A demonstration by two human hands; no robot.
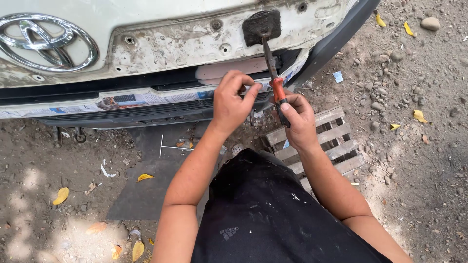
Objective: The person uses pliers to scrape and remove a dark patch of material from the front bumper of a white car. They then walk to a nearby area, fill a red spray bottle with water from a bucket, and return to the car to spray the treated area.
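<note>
At centre frame, the right hand is gripping orange-handled pliers biting a dark patch on the bumper; the left hand is pinching beside them, contents unclear.

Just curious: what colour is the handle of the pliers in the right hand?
Orange-red handle, best seen in the head view.
</note>
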